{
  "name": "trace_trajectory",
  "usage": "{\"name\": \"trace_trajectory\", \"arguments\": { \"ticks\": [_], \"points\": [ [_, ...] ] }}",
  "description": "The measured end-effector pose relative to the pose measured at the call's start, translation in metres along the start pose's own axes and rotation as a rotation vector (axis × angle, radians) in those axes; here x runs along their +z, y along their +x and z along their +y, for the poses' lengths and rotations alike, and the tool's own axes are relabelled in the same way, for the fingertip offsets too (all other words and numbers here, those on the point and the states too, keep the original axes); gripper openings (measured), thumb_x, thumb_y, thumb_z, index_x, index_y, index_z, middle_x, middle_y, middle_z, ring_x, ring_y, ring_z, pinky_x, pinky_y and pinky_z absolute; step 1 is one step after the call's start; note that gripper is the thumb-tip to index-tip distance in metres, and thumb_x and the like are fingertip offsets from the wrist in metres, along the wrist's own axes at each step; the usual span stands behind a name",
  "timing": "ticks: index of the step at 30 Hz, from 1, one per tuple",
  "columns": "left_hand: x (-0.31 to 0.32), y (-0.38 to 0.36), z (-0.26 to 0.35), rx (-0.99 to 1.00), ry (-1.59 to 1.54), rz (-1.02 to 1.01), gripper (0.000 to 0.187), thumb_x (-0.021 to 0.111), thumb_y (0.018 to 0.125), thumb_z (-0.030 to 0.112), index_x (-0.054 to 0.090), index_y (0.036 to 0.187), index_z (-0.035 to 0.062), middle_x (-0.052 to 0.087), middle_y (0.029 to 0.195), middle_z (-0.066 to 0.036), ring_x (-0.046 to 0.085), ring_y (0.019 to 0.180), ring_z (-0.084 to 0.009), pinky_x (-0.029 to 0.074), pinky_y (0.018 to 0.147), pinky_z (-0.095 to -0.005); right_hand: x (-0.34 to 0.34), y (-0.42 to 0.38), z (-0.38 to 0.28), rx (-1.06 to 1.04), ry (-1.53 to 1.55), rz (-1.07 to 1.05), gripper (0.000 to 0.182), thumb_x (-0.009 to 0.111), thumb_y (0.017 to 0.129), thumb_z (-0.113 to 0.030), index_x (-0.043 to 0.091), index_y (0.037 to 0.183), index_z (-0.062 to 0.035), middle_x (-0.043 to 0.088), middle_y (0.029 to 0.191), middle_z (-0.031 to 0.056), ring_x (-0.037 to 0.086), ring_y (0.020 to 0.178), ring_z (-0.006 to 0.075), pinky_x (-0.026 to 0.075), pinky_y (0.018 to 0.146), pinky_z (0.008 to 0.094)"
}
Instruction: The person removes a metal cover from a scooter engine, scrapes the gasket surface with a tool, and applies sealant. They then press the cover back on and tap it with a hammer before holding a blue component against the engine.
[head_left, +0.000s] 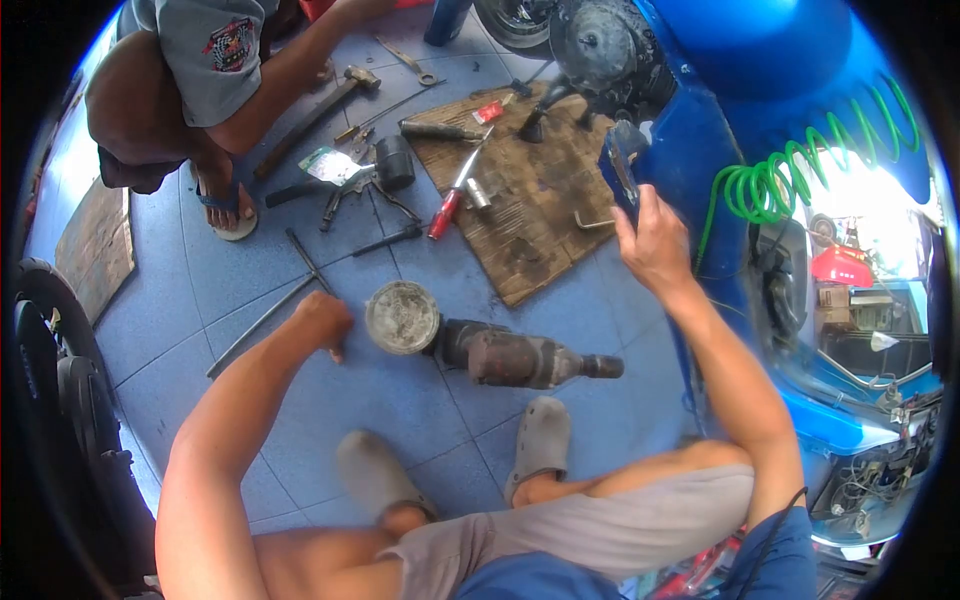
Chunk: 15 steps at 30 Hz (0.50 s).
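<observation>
My left hand point(322, 320) is closed into a fist low over the blue tiled floor, just left of a round dusty cap point(402, 317) on a rusty cylindrical metal part point(515, 357) that lies on its side. Whether the fist holds anything is hidden. My right hand point(652, 240) is raised and grips the edge of a blue body panel point(622, 165) of the blue motorcycle point(760, 60). My feet in grey shoes rest below the rusty part.
A cardboard sheet point(540, 215) carries a red-handled screwdriver point(447, 210), a socket and a hex key. A hammer point(330, 100), mallet, wrench and long rods lie around. Another person point(200, 70) squats at the top left. A green coiled hose point(790, 175) hangs on the right. A tyre point(40, 350) is at left.
</observation>
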<state>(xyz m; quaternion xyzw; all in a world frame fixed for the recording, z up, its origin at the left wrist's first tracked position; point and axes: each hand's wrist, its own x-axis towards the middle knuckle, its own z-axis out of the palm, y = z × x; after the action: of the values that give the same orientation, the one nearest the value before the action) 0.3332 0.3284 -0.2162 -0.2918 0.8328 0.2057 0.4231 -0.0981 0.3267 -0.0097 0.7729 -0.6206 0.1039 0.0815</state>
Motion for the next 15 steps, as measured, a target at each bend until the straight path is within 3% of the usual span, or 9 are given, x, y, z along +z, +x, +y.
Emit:
{"name": "trace_trajectory", "arguments": {
  "ticks": [3, 10, 13, 15],
  "points": [
    [-0.0109, -0.0086, 0.0051, -0.023, 0.007, -0.033, 0.046, 0.086, 0.077, 0.050, 0.081, 0.105, 0.0141, 0.079, 0.104, -0.004, 0.074, 0.104, -0.0240, 0.057, 0.088, -0.0396, 0.0006, -0.0004, 0.0003, -0.002, -0.004, 0.006, 0.028, 0.071, 0.094, -0.017, 0.050, 0.103, 0.0002, 0.067, 0.089, 0.0242, 0.068, 0.086, 0.0440, 0.055, 0.074, 0.0509],
    [-0.0104, -0.0081, 0.0038, -0.017, 0.000, -0.039, 0.046, 0.086, 0.077, 0.050, 0.081, 0.105, 0.0140, 0.079, 0.105, -0.004, 0.074, 0.104, -0.0235, 0.057, 0.088, -0.0392, -0.0015, 0.0000, -0.0012, 0.001, -0.011, -0.001, 0.027, 0.070, 0.094, -0.016, 0.050, 0.102, 0.0001, 0.066, 0.089, 0.0239, 0.068, 0.086, 0.0439, 0.055, 0.074, 0.0509],
    [-0.0079, -0.0048, 0.0022, 0.004, -0.019, -0.034, 0.057, 0.086, 0.073, 0.057, 0.080, 0.109, 0.0126, 0.079, 0.103, -0.008, 0.074, 0.105, -0.0288, 0.057, 0.091, -0.0421, -0.0018, 0.0004, -0.0017, 0.014, 0.005, -0.016, 0.028, 0.070, 0.094, -0.016, 0.050, 0.102, 0.0003, 0.066, 0.090, 0.0240, 0.068, 0.086, 0.0440, 0.055, 0.074, 0.0508],
    [-0.0096, -0.0058, 0.0049, -0.028, 0.005, -0.053, 0.046, 0.086, 0.078, 0.050, 0.081, 0.106, 0.0133, 0.079, 0.105, -0.004, 0.074, 0.105, -0.0236, 0.056, 0.089, -0.0391, -0.0016, 0.0006, -0.0016, 0.012, 0.009, -0.009, 0.027, 0.070, 0.094, -0.016, 0.050, 0.101, 0.0004, 0.066, 0.090, 0.0241, 0.068, 0.086, 0.0440, 0.055, 0.075, 0.0508]
  ]
}}
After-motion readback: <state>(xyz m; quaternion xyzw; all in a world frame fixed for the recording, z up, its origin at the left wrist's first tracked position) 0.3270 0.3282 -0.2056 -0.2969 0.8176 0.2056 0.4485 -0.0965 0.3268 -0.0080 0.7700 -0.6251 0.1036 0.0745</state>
